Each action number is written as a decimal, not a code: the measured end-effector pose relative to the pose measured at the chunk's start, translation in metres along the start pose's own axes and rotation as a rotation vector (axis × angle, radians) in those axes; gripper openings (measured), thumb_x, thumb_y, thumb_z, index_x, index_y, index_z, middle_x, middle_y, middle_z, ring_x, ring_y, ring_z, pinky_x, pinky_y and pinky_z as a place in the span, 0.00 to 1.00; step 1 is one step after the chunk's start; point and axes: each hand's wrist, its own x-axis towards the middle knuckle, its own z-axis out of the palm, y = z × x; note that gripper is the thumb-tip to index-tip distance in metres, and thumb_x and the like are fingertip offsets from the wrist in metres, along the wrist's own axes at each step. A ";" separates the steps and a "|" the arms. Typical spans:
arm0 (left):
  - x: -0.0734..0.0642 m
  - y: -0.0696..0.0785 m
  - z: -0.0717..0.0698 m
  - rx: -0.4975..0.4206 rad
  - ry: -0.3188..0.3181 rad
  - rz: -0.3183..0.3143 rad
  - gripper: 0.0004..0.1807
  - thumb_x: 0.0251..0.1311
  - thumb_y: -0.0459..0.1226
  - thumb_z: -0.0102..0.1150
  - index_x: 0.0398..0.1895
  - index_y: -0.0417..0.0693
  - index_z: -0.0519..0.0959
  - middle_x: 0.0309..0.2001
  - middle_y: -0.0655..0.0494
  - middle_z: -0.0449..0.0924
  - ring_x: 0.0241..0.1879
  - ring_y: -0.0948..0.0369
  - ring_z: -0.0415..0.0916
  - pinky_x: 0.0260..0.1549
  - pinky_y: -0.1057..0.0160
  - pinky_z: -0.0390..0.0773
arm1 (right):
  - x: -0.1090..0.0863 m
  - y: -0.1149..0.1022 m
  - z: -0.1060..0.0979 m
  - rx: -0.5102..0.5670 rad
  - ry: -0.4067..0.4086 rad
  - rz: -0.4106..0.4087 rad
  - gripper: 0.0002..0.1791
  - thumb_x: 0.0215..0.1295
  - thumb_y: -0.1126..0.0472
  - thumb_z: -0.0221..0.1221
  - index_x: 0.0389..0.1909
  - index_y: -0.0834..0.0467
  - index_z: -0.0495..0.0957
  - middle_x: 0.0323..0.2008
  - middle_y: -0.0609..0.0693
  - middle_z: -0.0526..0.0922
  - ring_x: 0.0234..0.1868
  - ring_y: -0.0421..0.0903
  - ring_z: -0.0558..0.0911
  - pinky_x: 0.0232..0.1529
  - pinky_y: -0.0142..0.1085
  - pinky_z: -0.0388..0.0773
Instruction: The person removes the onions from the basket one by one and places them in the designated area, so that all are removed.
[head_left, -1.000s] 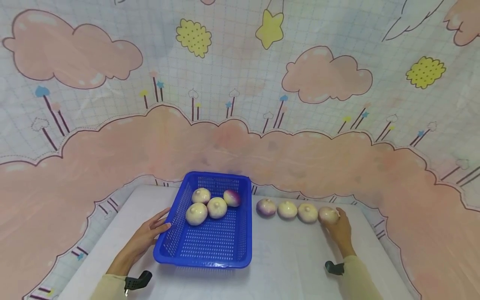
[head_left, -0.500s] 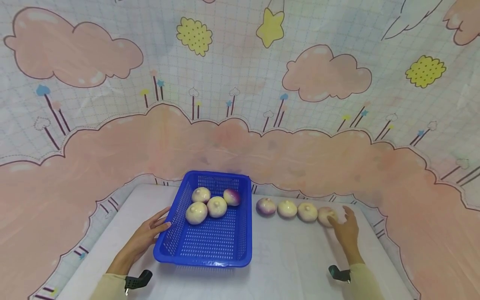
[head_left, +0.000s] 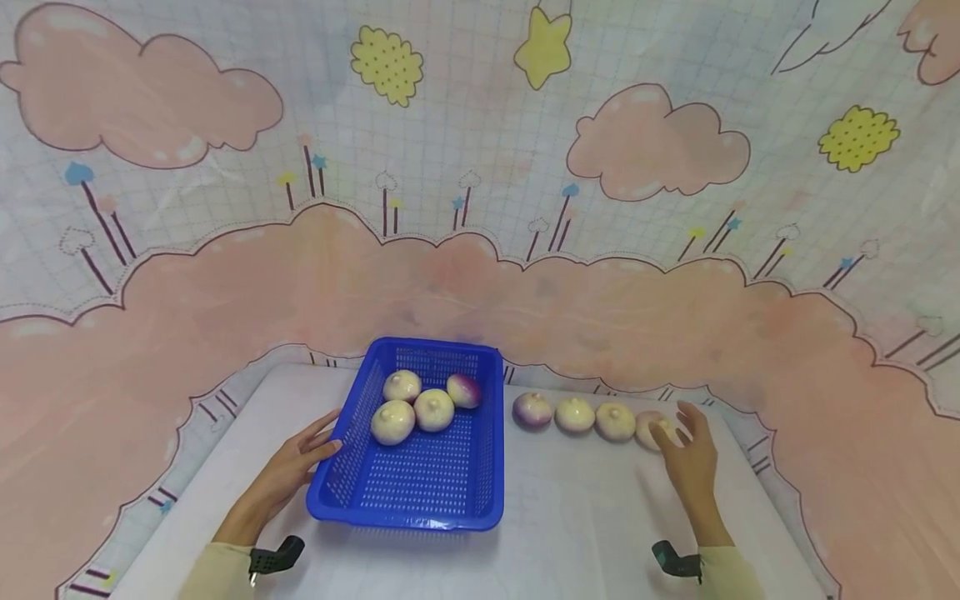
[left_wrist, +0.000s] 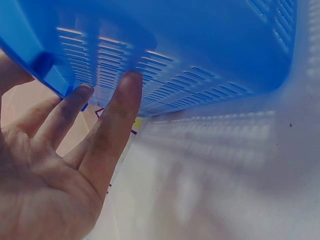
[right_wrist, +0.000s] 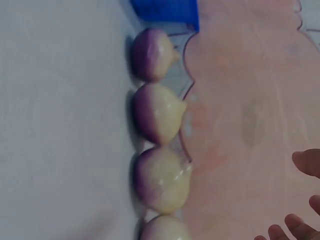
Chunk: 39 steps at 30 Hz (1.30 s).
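Far left, your pale yellow left sleeve [head_left: 213, 575] ends at the wrist, with a small black wrist-worn device [head_left: 277, 557] beside it. Your left hand [head_left: 281, 475] lies at the outer left side of a blue plastic slotted basket [head_left: 423, 523], fingers extended and spread, not curled around anything; fingertips meet the slotted wall near the rim.

The basket sits just right of that hand, on a white-covered table [head_left: 577, 533]. Inside, toward the end away from you, four glossy cream-and-purple onion-shaped bulbs: one nearest your left hand [head_left: 393, 422], one behind it [head_left: 402, 385], one in the middle [head_left: 434, 410], and one farthest from that hand [head_left: 465, 390], purple flank showing.

Between basket and right hand, a close row of similar bulbs: a purplish one [head_left: 532, 410] just beside the basket, a paler one [head_left: 574, 415], a third cream one [head_left: 615, 422], and an end bulb [head_left: 645, 428] partly covered by your right thumb in the head view.

Your right hand [head_left: 692, 462] hovers at that end bulb, fingers apart, holding nothing; you can't tell whether the thumb touches. Below it, your pale yellow right sleeve [head_left: 729, 575].
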 end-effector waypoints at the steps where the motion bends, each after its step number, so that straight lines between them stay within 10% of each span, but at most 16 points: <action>1: 0.000 0.000 0.000 0.003 0.002 -0.002 0.39 0.61 0.52 0.53 0.73 0.65 0.48 0.72 0.41 0.53 0.66 0.39 0.60 0.55 0.40 0.71 | -0.001 -0.006 0.000 0.002 -0.003 -0.006 0.35 0.58 0.58 0.63 0.65 0.58 0.60 0.67 0.56 0.64 0.67 0.56 0.65 0.65 0.49 0.66; 39: 0.007 -0.010 0.000 -0.013 -0.004 0.012 0.40 0.60 0.53 0.54 0.73 0.66 0.48 0.72 0.41 0.51 0.66 0.40 0.60 0.55 0.38 0.70 | -0.050 -0.127 0.091 0.289 -0.408 -0.313 0.39 0.50 0.60 0.69 0.64 0.49 0.62 0.66 0.54 0.65 0.65 0.56 0.70 0.59 0.49 0.73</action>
